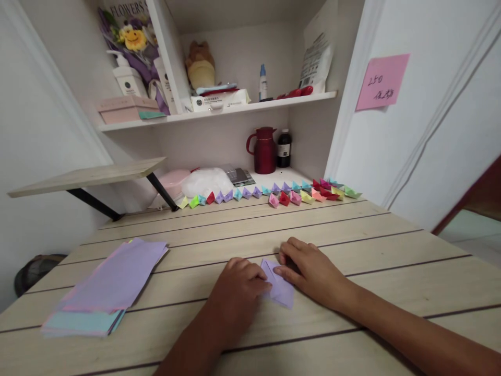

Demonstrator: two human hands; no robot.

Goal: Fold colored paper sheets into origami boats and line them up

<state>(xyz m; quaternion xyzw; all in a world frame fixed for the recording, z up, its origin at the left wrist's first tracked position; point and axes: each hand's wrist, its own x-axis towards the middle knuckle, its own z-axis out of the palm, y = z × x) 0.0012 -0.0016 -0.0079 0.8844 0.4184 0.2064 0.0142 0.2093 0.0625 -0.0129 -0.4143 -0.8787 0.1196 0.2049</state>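
A small folded sheet of light purple origami paper [282,291] lies on the wooden table between my hands. My left hand [243,282] is closed at its left side, with the thumb and curled fingers pressing on the edge. From the right, my right hand [309,263] sets its thumb on the paper's upper right part, the other fingers curled beside it. Creases and layered flaps show on the paper. To the left rests a stack of coloured paper sheets [117,277], purple on top, with pink and blue edges below.
Rows of folded paper boats [246,194] in many colours line the table's back edge. A raised wooden shelf [90,176] stands at the back left. Behind are a red jug [265,151], a dark bottle [284,149] and a white plastic bag [207,182]. A pink note [382,82] hangs at right.
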